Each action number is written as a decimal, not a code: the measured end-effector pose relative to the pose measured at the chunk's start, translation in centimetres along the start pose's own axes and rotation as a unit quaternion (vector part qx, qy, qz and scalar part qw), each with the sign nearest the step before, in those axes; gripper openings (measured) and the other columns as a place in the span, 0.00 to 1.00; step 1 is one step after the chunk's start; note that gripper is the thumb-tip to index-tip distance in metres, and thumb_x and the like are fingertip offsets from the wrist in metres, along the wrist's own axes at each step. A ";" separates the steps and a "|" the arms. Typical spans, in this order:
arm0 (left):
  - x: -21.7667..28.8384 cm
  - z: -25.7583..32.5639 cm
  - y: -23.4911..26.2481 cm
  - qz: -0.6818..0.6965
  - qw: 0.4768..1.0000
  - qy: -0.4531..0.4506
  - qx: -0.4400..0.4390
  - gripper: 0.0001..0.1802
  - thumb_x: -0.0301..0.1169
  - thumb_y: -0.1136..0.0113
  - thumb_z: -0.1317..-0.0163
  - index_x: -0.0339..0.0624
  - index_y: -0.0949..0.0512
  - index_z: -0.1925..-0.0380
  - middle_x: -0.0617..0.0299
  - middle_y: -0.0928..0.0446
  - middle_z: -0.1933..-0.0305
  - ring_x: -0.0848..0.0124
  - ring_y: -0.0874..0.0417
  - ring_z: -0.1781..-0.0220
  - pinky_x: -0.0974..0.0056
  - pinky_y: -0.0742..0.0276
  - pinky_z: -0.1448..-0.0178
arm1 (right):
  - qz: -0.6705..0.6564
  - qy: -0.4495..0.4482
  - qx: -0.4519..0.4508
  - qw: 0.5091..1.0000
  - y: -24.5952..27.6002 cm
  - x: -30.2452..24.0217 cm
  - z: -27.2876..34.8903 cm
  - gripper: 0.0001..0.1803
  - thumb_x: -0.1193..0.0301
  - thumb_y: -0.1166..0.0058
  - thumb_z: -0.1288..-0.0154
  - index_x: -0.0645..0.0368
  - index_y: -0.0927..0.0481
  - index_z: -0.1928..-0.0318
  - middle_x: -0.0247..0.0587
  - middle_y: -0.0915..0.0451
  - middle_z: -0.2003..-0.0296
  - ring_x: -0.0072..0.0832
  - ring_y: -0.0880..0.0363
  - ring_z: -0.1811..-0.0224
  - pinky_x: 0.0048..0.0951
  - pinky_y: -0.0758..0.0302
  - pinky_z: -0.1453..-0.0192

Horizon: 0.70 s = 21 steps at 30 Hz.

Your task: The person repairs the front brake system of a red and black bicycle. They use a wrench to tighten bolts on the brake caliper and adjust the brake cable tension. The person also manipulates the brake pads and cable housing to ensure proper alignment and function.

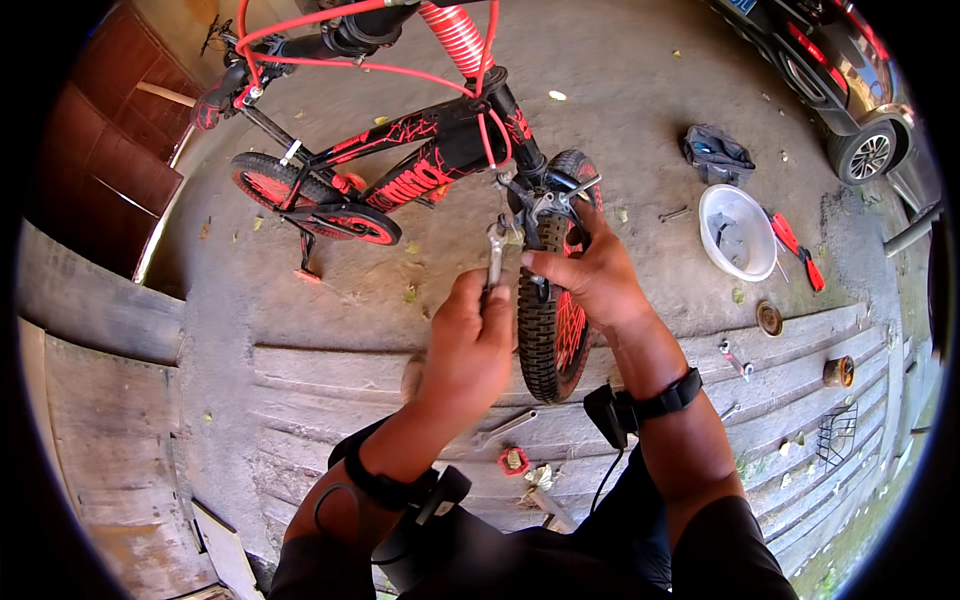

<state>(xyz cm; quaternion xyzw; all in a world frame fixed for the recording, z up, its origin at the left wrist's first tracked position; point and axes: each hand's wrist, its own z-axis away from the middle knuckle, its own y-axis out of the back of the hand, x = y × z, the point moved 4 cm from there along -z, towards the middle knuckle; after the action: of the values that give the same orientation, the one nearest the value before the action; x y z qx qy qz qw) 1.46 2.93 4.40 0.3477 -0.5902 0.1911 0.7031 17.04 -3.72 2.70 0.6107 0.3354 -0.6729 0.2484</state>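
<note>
A black and red bicycle (pixel 410 185) stands in front of me, its front wheel (pixel 545 350) pointing toward me. Closed around a silver wrench (pixel 495 258), my left hand (pixel 468 335) holds the tool upright, its head beside the left side of the front brake. My right hand (pixel 605 280) grips the silver and black brake caliper (pixel 545 205) above the tyre. Its thumb is on the near side and its index finger reaches up the right arm; the other fingers are partly hidden.
Wooden planks (pixel 330 385) with ridges lie under the wheel, with another wrench (pixel 505 428) and a small red roll (pixel 513 461) on them. At right are a white basin (pixel 738 232), red-handled cutters (pixel 797 250), a grey bag (pixel 718 155) and a parked car (pixel 845 80).
</note>
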 end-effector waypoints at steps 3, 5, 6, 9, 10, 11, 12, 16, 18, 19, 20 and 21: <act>-0.4 1.4 1.1 0.115 0.991 0.067 0.010 0.08 0.31 0.53 0.28 0.41 0.30 0.53 0.67 0.30 0.79 0.81 0.32 0.81 0.73 0.36 0.79 | 0.052 -0.009 -0.012 0.999 1.1 0.2 -0.1 0.49 0.69 0.30 0.51 0.74 0.44 0.34 0.49 0.27 0.47 0.30 0.28 0.45 0.30 0.27 0.43; -1.7 1.0 1.4 0.180 0.982 0.048 0.036 0.09 0.30 0.53 0.28 0.42 0.32 0.51 0.64 0.27 0.73 0.80 0.31 0.80 0.73 0.35 0.78 | 0.033 -0.072 -0.070 0.994 1.1 1.0 -0.2 0.47 0.66 0.31 0.48 0.72 0.43 0.33 0.48 0.27 0.47 0.28 0.28 0.46 0.29 0.27 0.44; -2.1 0.7 1.4 0.214 0.975 0.046 0.045 0.09 0.30 0.52 0.28 0.42 0.33 0.51 0.63 0.25 0.71 0.80 0.31 0.80 0.73 0.35 0.78 | -0.015 -0.059 -0.079 0.995 0.8 0.9 -0.1 0.45 0.64 0.32 0.47 0.71 0.41 0.34 0.46 0.26 0.49 0.27 0.27 0.48 0.28 0.28 0.44; -2.0 -0.1 0.9 0.280 0.958 0.039 0.053 0.07 0.28 0.50 0.30 0.43 0.34 0.55 0.60 0.22 0.64 0.80 0.31 0.80 0.74 0.35 0.78 | -0.125 -0.042 -0.097 0.986 -0.1 0.5 0.4 0.39 0.60 0.36 0.41 0.69 0.36 0.37 0.41 0.23 0.52 0.25 0.27 0.49 0.26 0.29 0.45; -2.0 -0.2 0.7 0.295 0.953 0.036 0.055 0.07 0.28 0.49 0.30 0.43 0.34 0.56 0.59 0.21 0.62 0.80 0.31 0.80 0.74 0.35 0.78 | -0.143 -0.047 -0.099 0.984 -0.3 0.7 0.4 0.37 0.60 0.37 0.39 0.68 0.35 0.37 0.41 0.24 0.51 0.25 0.27 0.49 0.26 0.30 0.44; -1.8 -0.4 0.4 0.289 0.956 0.021 0.049 0.07 0.27 0.48 0.31 0.43 0.35 0.58 0.58 0.21 0.61 0.81 0.31 0.80 0.74 0.35 0.79 | -0.160 -0.053 -0.101 0.980 -0.5 0.8 0.5 0.35 0.59 0.39 0.37 0.67 0.35 0.37 0.40 0.24 0.50 0.25 0.28 0.48 0.26 0.30 0.44; -1.6 -0.5 -0.1 0.283 0.958 0.006 0.044 0.08 0.26 0.46 0.32 0.43 0.35 0.59 0.58 0.20 0.60 0.81 0.32 0.81 0.74 0.36 0.80 | -0.148 -0.050 -0.092 0.983 -0.6 1.0 0.7 0.34 0.60 0.39 0.36 0.67 0.35 0.37 0.40 0.24 0.50 0.25 0.28 0.48 0.26 0.30 0.43; -1.2 -1.2 -0.7 0.295 0.955 -0.014 0.036 0.13 0.22 0.41 0.36 0.42 0.37 0.61 0.63 0.24 0.70 0.82 0.33 0.83 0.74 0.37 0.82 | -0.127 -0.013 -0.052 0.991 -1.3 1.3 0.8 0.30 0.61 0.40 0.35 0.65 0.34 0.40 0.39 0.22 0.54 0.22 0.25 0.54 0.22 0.28 0.51; -1.6 -1.5 -0.5 0.293 0.955 -0.015 0.044 0.13 0.22 0.40 0.37 0.43 0.36 0.63 0.65 0.26 0.75 0.83 0.35 0.85 0.74 0.38 0.83 | -0.096 -0.014 -0.039 0.995 -1.1 1.8 0.9 0.26 0.61 0.41 0.34 0.61 0.32 0.43 0.35 0.22 0.57 0.18 0.25 0.61 0.18 0.29 0.60; -1.6 -1.5 -0.4 0.299 0.954 -0.013 0.036 0.13 0.22 0.40 0.37 0.43 0.36 0.63 0.64 0.26 0.75 0.83 0.34 0.84 0.75 0.39 0.83 | -0.081 -0.013 -0.032 0.996 -1.0 1.9 0.9 0.24 0.61 0.41 0.34 0.59 0.31 0.44 0.33 0.22 0.59 0.16 0.25 0.64 0.17 0.29 0.64; -1.5 -1.4 -0.2 0.305 0.952 -0.011 0.028 0.13 0.23 0.40 0.37 0.43 0.36 0.63 0.64 0.26 0.74 0.83 0.34 0.84 0.75 0.39 0.83 | -0.099 -0.018 -0.017 0.995 -0.8 1.8 0.9 0.21 0.62 0.42 0.33 0.57 0.30 0.46 0.30 0.22 0.61 0.14 0.27 0.67 0.16 0.31 0.68; -1.5 -1.4 -0.1 0.311 0.950 -0.009 0.020 0.13 0.23 0.40 0.37 0.43 0.36 0.63 0.64 0.26 0.74 0.83 0.34 0.84 0.75 0.39 0.83 | -0.116 -0.022 -0.001 0.993 -0.7 1.6 1.0 0.18 0.63 0.43 0.33 0.55 0.29 0.48 0.28 0.22 0.63 0.12 0.28 0.70 0.16 0.32 0.71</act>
<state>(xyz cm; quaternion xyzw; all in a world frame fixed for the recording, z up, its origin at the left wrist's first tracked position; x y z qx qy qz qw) 2.13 4.03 2.89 0.1624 -0.6714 0.4085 0.5966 15.64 -3.92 1.24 0.5520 0.3994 -0.7103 0.1767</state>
